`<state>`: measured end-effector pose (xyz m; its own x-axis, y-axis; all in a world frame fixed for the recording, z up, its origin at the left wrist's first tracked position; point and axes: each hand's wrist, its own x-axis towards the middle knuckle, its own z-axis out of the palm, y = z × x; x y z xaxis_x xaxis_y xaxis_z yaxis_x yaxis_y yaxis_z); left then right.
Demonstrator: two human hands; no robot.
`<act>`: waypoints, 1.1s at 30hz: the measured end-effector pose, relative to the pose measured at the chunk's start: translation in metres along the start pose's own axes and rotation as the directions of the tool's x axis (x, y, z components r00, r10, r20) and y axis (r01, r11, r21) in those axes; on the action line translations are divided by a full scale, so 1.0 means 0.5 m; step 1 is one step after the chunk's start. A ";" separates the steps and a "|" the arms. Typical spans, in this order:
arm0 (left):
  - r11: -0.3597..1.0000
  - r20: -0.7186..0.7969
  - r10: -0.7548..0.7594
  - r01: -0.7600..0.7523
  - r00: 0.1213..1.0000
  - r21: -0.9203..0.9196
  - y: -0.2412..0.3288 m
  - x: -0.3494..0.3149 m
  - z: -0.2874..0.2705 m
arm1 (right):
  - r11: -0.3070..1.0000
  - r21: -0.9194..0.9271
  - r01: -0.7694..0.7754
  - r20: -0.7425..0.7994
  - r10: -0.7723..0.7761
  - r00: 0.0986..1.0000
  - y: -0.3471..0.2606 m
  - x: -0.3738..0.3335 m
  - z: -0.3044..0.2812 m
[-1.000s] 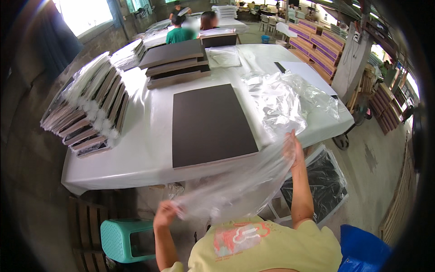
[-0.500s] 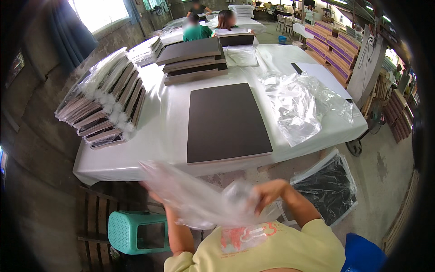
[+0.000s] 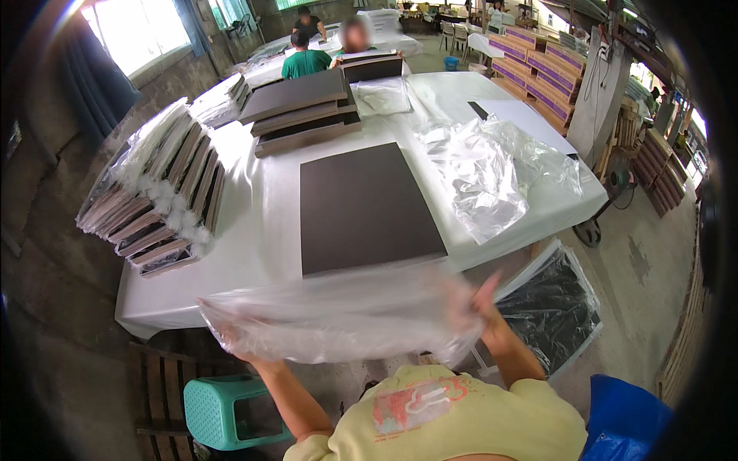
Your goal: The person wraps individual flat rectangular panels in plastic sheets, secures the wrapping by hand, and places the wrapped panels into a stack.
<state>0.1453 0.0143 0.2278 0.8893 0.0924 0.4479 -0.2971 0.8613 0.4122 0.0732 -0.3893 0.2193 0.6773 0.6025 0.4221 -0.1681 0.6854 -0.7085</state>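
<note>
A clear plastic bag (image 3: pixel 346 311) stretches between my two hands, in front of the table's near edge. My left hand (image 3: pixel 240 342) grips its left end, with the fingers partly veiled by the film. At the other end my right hand (image 3: pixel 475 306) holds the bag, blurred by motion, its thumb sticking up. Just beyond lies a flat dark rectangular panel (image 3: pixel 369 207) with pale sides, its near edge covered by the bag.
Wrapped panels (image 3: pixel 154 192) are stacked at the left, bare dark panels (image 3: pixel 296 100) at the back. Crumpled plastic (image 3: pixel 484 177) lies right on the table (image 3: pixel 254 230). A wrapped panel (image 3: pixel 553 307) leans below the right edge. A green stool (image 3: pixel 211 407) stands near left. People work behind.
My hands have moved apart and the bag is now spread wide and raised to the panel's near edge. My right hand has moved right and slightly up. The whole view has shifted a little.
</note>
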 end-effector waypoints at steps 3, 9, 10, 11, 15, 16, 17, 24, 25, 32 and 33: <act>0.962 0.115 -0.033 0.062 0.993 -0.264 -0.019 0.031 0.073 | 0.756 -0.641 -0.130 0.074 0.229 0.971 0.059 -0.037 -0.017; 0.524 0.287 -0.850 0.651 0.443 0.548 -0.089 -0.085 0.022 | 0.874 -0.203 0.442 -0.789 -0.413 0.454 -0.013 -0.068 -0.060; 0.433 0.246 -0.899 0.657 0.362 0.617 -0.092 -0.112 0.004 | 0.894 -0.198 0.403 -0.809 -0.381 0.448 -0.014 -0.083 -0.061; 0.384 0.189 -0.919 0.680 0.345 0.625 -0.088 -0.129 -0.012 | 0.916 -0.181 0.357 -0.810 -0.345 0.474 -0.014 -0.101 -0.055; 0.890 -0.349 -0.445 0.450 0.824 -0.073 -0.068 -0.105 -0.032 | 0.984 -0.153 -0.092 -0.611 -0.021 0.791 -0.008 -0.134 -0.023; 0.935 -0.308 -0.353 0.324 0.884 -0.141 -0.067 -0.094 -0.043 | 0.953 -0.178 -0.245 -0.500 0.127 0.857 0.003 -0.131 -0.011; 0.896 -0.206 -0.253 0.149 0.945 -0.418 -0.062 -0.074 -0.026 | 0.900 -0.232 -0.369 -0.378 0.266 0.887 0.014 -0.113 -0.003; 0.920 0.288 -0.351 0.386 0.891 -0.073 -0.077 -0.047 0.053 | 0.855 0.018 -0.518 -0.828 0.303 0.471 0.025 -0.141 -0.131; 0.882 0.234 -0.470 0.465 0.851 0.081 -0.076 -0.045 0.051 | 0.993 0.045 -0.108 -0.910 0.086 0.406 0.012 -0.161 -0.148; 0.538 -0.209 -0.683 0.675 0.700 0.505 -0.059 -0.009 -0.075 | 0.939 0.303 0.160 -0.654 0.082 0.752 -0.005 -0.181 -0.191; 0.447 -0.343 -0.606 0.664 0.717 0.599 -0.062 0.007 -0.072 | 0.970 0.209 0.123 -0.840 0.114 0.530 -0.002 -0.149 -0.170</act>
<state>0.1702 0.0058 0.1883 0.9373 -0.2849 -0.2005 0.2495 0.1471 0.9571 0.0838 -0.4697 0.1403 0.9417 0.0541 -0.3320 -0.2295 0.8248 -0.5168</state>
